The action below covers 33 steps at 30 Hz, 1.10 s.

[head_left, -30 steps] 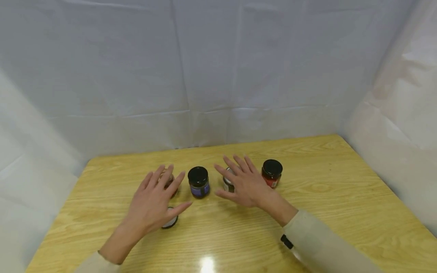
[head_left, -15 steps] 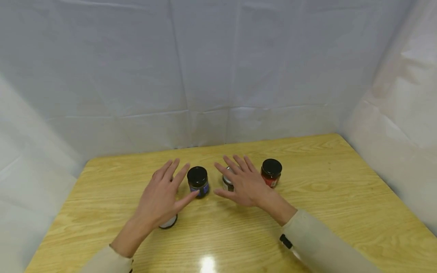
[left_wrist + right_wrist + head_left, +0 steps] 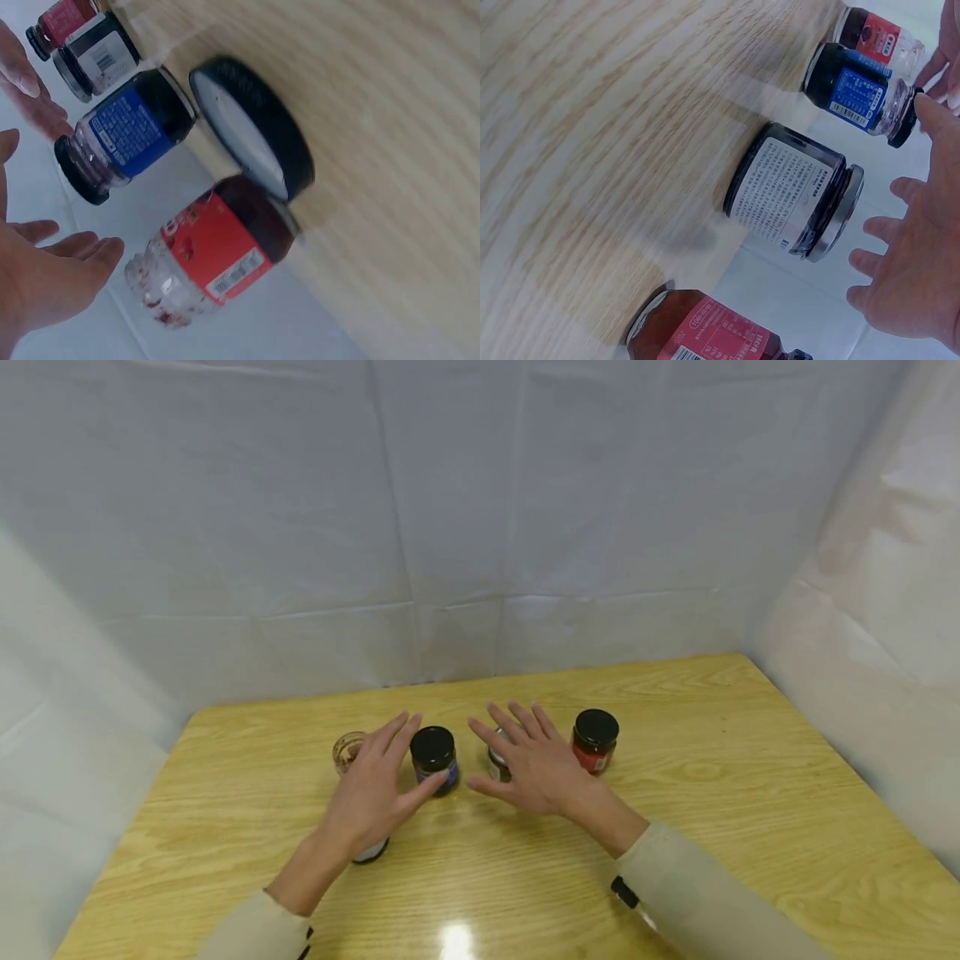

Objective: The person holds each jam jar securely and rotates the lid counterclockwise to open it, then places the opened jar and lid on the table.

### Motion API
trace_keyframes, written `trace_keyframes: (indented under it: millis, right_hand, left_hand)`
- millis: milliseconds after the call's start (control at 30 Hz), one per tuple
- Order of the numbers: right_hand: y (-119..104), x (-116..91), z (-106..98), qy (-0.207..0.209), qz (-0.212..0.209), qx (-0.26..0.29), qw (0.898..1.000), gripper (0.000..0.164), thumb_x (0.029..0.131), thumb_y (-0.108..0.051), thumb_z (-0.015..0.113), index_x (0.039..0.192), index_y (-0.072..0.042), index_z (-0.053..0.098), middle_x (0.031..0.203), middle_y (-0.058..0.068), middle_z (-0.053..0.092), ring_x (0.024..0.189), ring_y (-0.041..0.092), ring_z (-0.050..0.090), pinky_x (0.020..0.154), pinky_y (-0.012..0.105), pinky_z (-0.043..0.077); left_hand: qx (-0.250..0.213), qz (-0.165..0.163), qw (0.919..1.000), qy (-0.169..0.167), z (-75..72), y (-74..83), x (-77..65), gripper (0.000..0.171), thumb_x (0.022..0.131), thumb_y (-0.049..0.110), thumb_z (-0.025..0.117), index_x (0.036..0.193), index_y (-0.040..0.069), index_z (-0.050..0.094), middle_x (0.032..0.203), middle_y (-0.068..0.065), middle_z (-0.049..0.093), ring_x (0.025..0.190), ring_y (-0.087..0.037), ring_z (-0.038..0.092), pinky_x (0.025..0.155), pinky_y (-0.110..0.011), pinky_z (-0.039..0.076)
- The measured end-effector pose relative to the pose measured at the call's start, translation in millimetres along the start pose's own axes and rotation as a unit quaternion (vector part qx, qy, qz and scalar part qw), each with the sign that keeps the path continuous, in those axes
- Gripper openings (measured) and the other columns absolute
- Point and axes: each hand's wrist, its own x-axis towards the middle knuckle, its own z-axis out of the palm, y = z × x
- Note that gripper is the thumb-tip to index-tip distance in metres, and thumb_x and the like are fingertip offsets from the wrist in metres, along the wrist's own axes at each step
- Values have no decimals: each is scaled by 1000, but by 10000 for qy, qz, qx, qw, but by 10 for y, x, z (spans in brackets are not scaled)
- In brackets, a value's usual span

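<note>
In the head view my left hand (image 3: 372,789), fingers stretched and thumb spread, hovers beside the blue-labelled jar (image 3: 433,750) with its black lid. Left of that, partly behind the hand, stands an uncapped glass jar (image 3: 347,750); the left wrist view shows its red label (image 3: 219,251) and dark contents. A loose black-rimmed lid (image 3: 255,127) with a pale inside lies in front of it, mostly covered by my hand in the head view. My right hand (image 3: 543,770), fingers spread, is above a silver-lidded jar (image 3: 787,191) with a white label. Both hands hold nothing.
A red-labelled jar (image 3: 596,742) with a black lid stands to the right of my right hand. The jars form a row across the wooden table (image 3: 712,827). White sheeting (image 3: 480,527) rises behind the table and at both sides.
My left hand has moved right, from over the uncapped jar to the blue-labelled jar, bringing the uncapped jar's mouth into view. My right hand has stayed nearly still.
</note>
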Motion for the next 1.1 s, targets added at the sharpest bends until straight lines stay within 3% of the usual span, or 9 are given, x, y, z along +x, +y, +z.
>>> trace_keyframes:
  millis: [100,200,300,567,800,967,1100]
  right_hand:
    - [7,-2,16,16,-3,-34,10000,76,91,-70,33,154,-30,17,158,5,15,143,28,9,113,49,2]
    - [12,-3,26,44,-5,-55,10000,76,91,-70,32,153,-30,17,158,5,16,143,29,11,113,49,3]
    - [16,-8,32,121,-44,-64,9999,76,91,-70,34,153,-29,20,157,6,18,143,30,13,113,50,5]
    - [16,-10,54,123,-98,-87,9998,76,91,-69,35,153,-29,20,157,6,19,142,30,14,113,50,7]
    - [4,-12,63,155,-154,-94,9997,75,91,-68,37,153,-27,22,156,7,22,141,32,17,112,50,7]
    - [-2,-5,77,111,-129,-121,9998,75,91,-69,36,153,-29,21,156,6,20,142,30,14,113,50,6]
    - [-14,-2,91,76,-116,-101,9999,75,91,-69,35,153,-29,20,157,6,19,143,30,12,113,49,5]
  left_hand:
    - [-557,-543,9967,-226,38,0,1,84,88,58,58,150,9,28,150,-15,31,134,-35,32,99,-57,34]
    - [-1121,-1095,9867,-432,75,-22,7,90,87,63,54,153,12,20,153,-13,26,135,-34,31,99,-58,35]
    - [-1569,-1421,9757,-559,122,-46,11,94,85,63,57,153,14,15,154,-13,23,135,-35,31,98,-56,37]
    - [-2124,-1733,9589,-728,243,-83,13,97,85,51,67,153,8,13,148,-19,33,133,-32,36,99,-48,39]
    - [-2814,-2084,9321,-931,308,-142,38,86,85,35,72,148,2,24,139,-21,42,122,-35,48,95,-47,43]
    - [-2909,-2152,9263,-1052,331,-179,75,81,85,32,73,146,3,28,137,-18,44,121,-34,49,93,-46,45]
    - [-2817,-2233,9261,-1147,328,-189,102,80,84,36,74,144,3,33,134,-16,48,119,-32,51,93,-46,44]
